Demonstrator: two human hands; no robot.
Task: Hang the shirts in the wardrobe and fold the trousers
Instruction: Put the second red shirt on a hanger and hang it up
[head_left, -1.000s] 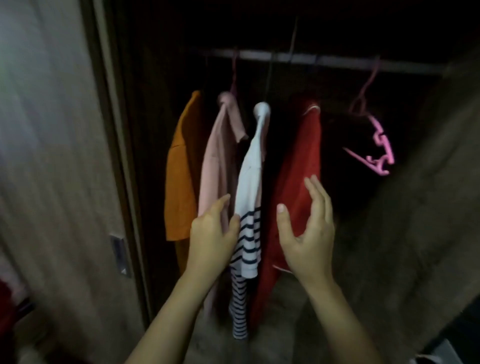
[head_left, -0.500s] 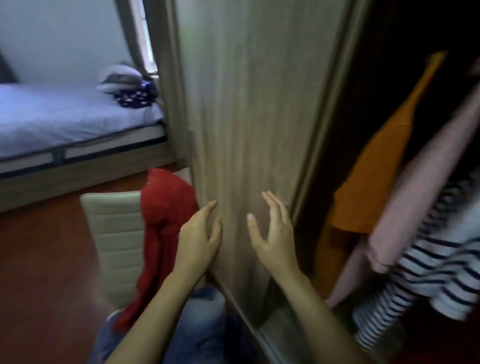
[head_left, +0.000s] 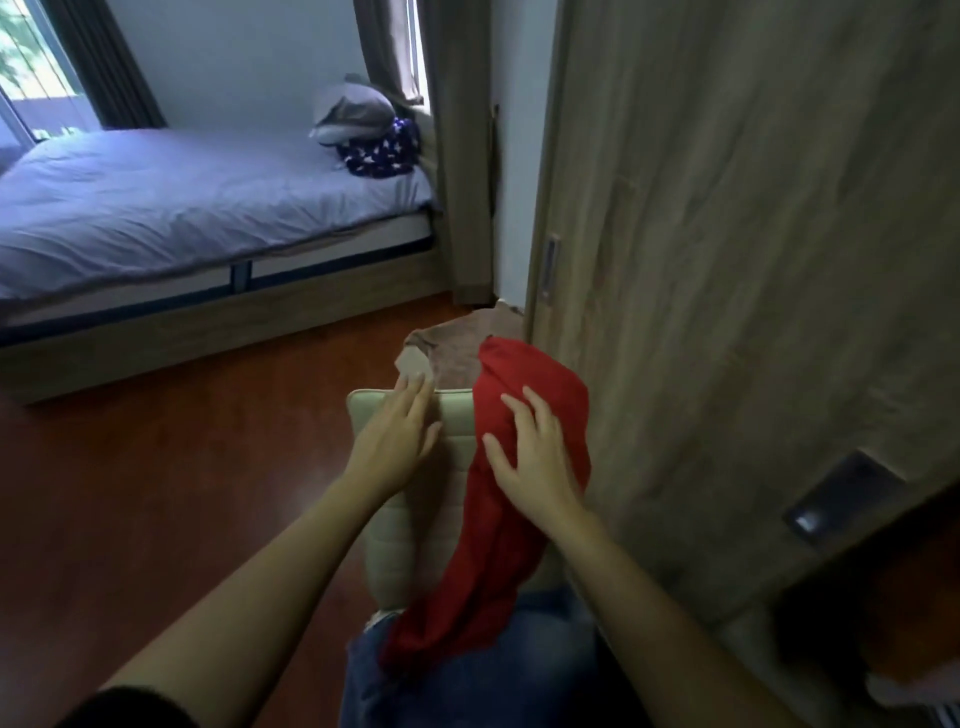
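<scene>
- Cloth, red (head_left: 524, 499), hung draped over the chair back (head_left: 457, 410); it looked light and limp, best gathered near its top fold
- right hand (head_left: 535, 457) lay spread on it, unclenched; left hand (head_left: 397, 436), fingers loose, rested on the chair

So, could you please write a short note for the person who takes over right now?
Left hand: open, on the chair back.
Right hand: open, fingers spread on the red garment, not yet gripping.
The red garment hangs over the chair back, with denim below it and a brown garment behind.
Done: cannot tell; the wardrobe door hides the rail.
Left: these three pieces.
</scene>
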